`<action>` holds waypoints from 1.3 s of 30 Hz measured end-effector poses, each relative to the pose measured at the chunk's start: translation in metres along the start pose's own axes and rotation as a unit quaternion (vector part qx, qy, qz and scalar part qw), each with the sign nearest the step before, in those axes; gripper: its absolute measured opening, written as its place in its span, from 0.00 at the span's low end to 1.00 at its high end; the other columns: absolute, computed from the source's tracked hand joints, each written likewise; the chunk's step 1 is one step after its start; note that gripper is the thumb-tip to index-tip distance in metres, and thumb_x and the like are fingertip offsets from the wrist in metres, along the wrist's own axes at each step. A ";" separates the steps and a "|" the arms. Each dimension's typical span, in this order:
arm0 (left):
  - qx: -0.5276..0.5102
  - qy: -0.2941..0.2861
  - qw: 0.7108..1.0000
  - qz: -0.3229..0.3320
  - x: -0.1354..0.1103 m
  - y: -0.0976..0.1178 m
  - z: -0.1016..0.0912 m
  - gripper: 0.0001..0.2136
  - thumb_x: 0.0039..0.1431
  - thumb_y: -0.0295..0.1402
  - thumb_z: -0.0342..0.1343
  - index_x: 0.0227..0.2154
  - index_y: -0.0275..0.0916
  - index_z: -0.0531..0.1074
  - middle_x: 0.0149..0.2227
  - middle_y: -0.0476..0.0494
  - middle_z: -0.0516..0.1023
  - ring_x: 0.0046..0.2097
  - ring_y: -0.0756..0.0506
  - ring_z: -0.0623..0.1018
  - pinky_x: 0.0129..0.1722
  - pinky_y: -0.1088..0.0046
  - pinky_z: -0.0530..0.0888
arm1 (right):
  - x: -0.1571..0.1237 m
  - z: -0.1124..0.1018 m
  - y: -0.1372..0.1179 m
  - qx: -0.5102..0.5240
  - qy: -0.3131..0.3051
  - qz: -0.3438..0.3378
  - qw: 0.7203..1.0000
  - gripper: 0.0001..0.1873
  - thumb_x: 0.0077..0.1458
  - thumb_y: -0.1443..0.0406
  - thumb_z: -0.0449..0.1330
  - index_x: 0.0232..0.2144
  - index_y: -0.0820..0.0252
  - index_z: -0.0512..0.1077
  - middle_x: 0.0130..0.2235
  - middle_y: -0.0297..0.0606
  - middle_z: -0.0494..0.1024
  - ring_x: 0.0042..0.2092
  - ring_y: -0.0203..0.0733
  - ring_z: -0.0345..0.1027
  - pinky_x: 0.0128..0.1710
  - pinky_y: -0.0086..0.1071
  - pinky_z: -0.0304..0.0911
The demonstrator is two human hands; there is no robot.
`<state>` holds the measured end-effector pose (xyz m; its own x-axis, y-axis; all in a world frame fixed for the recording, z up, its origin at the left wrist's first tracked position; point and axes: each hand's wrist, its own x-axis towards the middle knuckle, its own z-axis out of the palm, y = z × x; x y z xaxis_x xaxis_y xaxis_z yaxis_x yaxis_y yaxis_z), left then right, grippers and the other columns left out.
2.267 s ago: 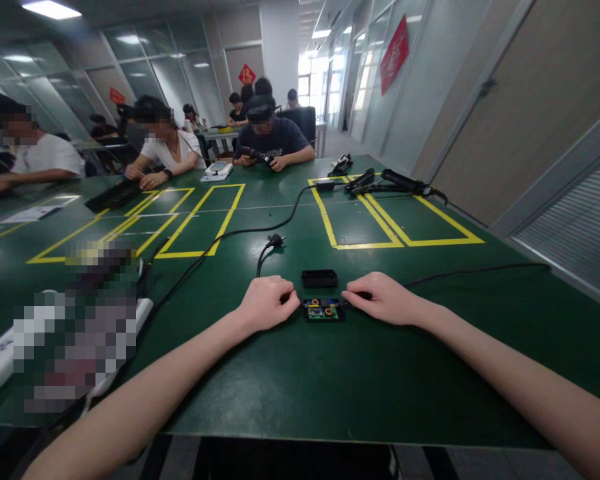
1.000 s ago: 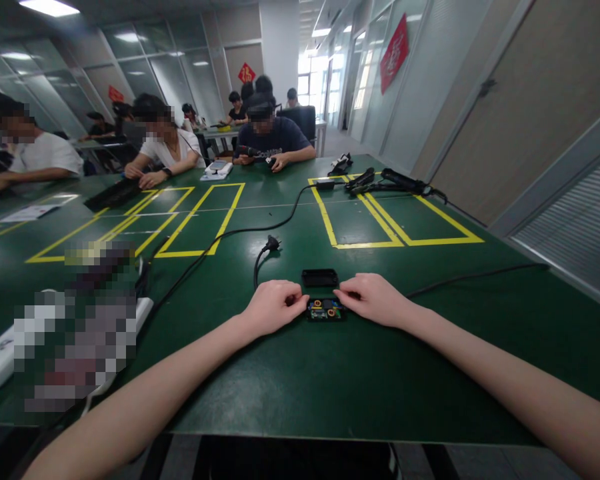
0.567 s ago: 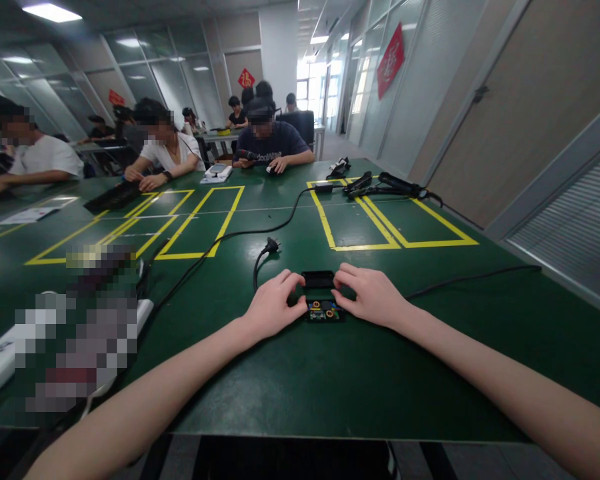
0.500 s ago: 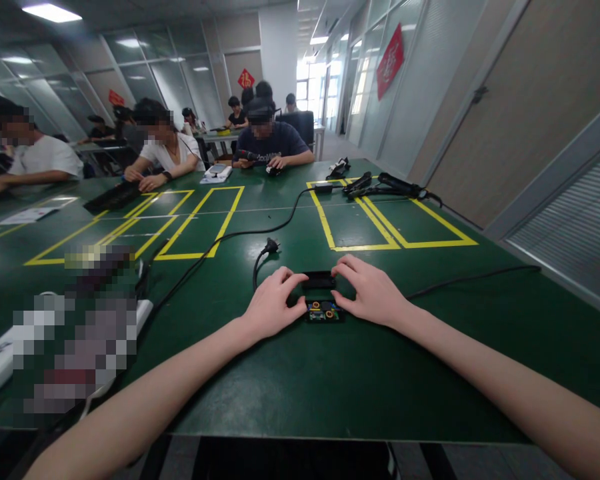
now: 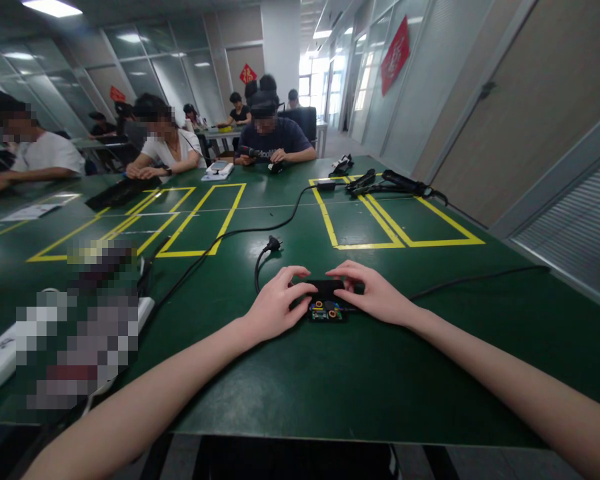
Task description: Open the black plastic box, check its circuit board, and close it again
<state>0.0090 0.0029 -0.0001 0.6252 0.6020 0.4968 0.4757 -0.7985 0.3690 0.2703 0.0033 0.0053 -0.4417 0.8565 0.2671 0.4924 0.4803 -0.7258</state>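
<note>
At frame centre the cover [image 5: 325,289] runs left to right, just above the board [image 5: 325,311]. The left hand [image 5: 275,308] and right hand [image 5: 377,298] pinch its opposite ends, fingers closed on it, both equally near.

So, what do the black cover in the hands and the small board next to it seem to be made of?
The black cover, gripped at its ends by the left hand and the right hand, looks like moulded plastic, matte: evenly dark, rounded corners, little shine. The circuit board seems a green laminate carrying orange ring-shaped parts, perhaps copper coils; it is too small to tell more.
</note>
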 end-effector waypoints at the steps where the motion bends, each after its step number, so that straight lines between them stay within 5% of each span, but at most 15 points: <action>1: -0.018 0.007 1.000 -0.010 0.000 0.000 0.000 0.11 0.66 0.27 0.56 0.49 0.41 0.77 0.58 0.35 0.73 0.58 0.39 0.76 0.56 0.60 0.77 | 0.000 -0.001 0.000 0.020 -0.002 0.011 1.000 0.16 0.60 0.58 0.60 0.47 0.58 0.79 0.43 0.41 0.77 0.33 0.39 0.70 0.35 0.36 0.70; 8: -0.140 -0.028 0.980 -0.136 0.001 -0.004 0.001 0.21 0.62 0.27 0.58 0.58 0.41 0.68 0.44 0.43 0.84 0.38 0.47 0.82 0.39 0.71 0.78 | 0.001 -0.005 -0.001 0.079 -0.007 0.074 0.994 0.18 0.58 0.55 0.62 0.44 0.60 0.80 0.33 0.38 0.81 0.33 0.42 0.73 0.38 0.39 0.72; 17: -0.200 -0.030 0.967 -0.158 0.005 -0.002 -0.005 0.17 0.59 0.26 0.57 0.52 0.37 0.74 0.38 0.45 0.84 0.35 0.49 0.80 0.35 0.75 0.75 | -0.002 -0.007 -0.005 0.072 -0.014 0.063 0.995 0.19 0.59 0.53 0.61 0.45 0.60 0.80 0.35 0.39 0.82 0.35 0.44 0.73 0.39 0.40 0.71; 27: -0.262 -0.019 0.951 -0.162 0.004 -0.006 -0.006 0.20 0.57 0.19 0.46 0.48 0.35 0.77 0.37 0.45 0.83 0.38 0.48 0.82 0.44 0.69 0.80 | -0.003 -0.009 -0.004 0.112 -0.028 0.060 0.991 0.21 0.61 0.49 0.60 0.43 0.59 0.80 0.42 0.43 0.84 0.42 0.48 0.77 0.45 0.42 0.72; 39: -0.222 -0.042 0.964 -0.141 0.004 0.000 -0.009 0.16 0.60 0.21 0.47 0.42 0.35 0.80 0.38 0.44 0.86 0.39 0.47 0.85 0.44 0.70 0.80 | -0.003 -0.010 -0.009 0.066 -0.061 0.024 0.996 0.19 0.63 0.50 0.60 0.34 0.58 0.80 0.36 0.40 0.82 0.38 0.45 0.75 0.41 0.38 0.71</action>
<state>0.0060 0.0057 0.0092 0.5671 0.7785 0.2689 0.3332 -0.5154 0.7895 0.2745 -0.0020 0.0174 -0.5118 0.8448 0.1562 0.4158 0.4027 -0.8154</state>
